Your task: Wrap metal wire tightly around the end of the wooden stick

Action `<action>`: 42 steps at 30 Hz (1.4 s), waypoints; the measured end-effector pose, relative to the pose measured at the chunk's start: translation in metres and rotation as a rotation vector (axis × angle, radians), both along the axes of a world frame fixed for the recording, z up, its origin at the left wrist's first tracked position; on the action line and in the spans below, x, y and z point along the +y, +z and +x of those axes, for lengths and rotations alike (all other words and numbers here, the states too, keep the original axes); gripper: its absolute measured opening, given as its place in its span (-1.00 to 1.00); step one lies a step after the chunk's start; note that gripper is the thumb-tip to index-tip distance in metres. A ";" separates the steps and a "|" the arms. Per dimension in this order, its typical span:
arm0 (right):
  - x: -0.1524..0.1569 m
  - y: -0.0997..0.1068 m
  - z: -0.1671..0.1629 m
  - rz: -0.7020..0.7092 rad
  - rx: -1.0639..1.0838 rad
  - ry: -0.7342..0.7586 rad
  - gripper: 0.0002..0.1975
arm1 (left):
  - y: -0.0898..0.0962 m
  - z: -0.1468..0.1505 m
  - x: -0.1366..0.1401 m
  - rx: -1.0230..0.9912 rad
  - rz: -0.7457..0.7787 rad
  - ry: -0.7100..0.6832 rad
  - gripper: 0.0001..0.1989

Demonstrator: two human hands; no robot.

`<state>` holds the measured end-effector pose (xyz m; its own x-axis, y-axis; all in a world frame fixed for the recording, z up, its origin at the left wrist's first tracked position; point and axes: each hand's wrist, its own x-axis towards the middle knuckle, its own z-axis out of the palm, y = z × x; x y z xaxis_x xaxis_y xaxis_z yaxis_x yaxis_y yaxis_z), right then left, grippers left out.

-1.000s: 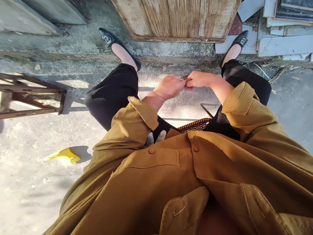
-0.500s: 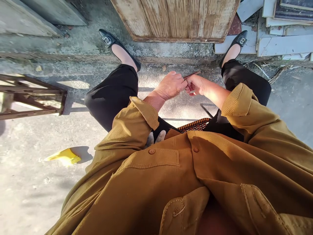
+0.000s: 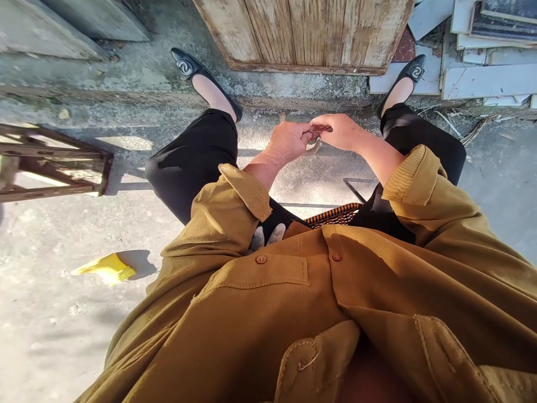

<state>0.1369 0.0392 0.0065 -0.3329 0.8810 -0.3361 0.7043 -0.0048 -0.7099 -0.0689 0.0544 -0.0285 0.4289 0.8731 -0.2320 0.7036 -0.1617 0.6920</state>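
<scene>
In front of my lap, between my knees, my two hands meet with the fingertips close together. My left hand (image 3: 288, 140) is closed, its thumb and fingers bent toward the other hand. From the right, my right hand (image 3: 340, 132) reaches in with curled fingers, its back turned up. A small reddish-brown thing (image 3: 321, 129) shows between the fingers, mostly covered, so its kind is unclear. Just below hangs a pale curved piece (image 3: 314, 148), touching the fingers. Pale glove-like fingertips (image 3: 275, 234) stick out at my lap beside the shirt hem.
A weathered wooden panel (image 3: 306, 33) stands ahead on a concrete ledge. Stacked white tiles (image 3: 482, 78) lie at right, grey slabs (image 3: 62, 28) at upper left. A wooden frame (image 3: 54, 162) and a yellow crumpled thing (image 3: 107, 268) are at left. A woven seat (image 3: 335, 214) shows under me.
My right hand has turned over and moved slightly up, its back now showing. The thin dark stick-like thing that pointed up and right no longer shows; a pale curved piece appears below the fingers.
</scene>
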 end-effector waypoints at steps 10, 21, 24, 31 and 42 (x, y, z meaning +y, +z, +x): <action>-0.009 -0.002 0.000 0.360 -0.354 0.313 -0.57 | 0.009 0.003 0.000 -0.062 -0.102 0.002 -0.81; -0.002 0.000 -0.001 0.348 -0.210 0.315 -0.61 | 0.000 0.005 0.001 -0.278 -0.350 0.033 -0.75; -0.001 -0.006 -0.002 0.328 -0.204 0.290 -0.67 | 0.001 0.008 0.000 -0.262 -0.335 0.034 -0.76; 0.003 -0.012 -0.006 0.274 -0.226 0.144 -0.78 | 0.020 0.010 0.000 -0.270 -0.287 0.064 -0.75; 0.005 0.012 -0.006 -0.125 0.326 -0.256 -0.80 | 0.034 0.001 -0.005 -0.451 -0.394 0.246 -0.75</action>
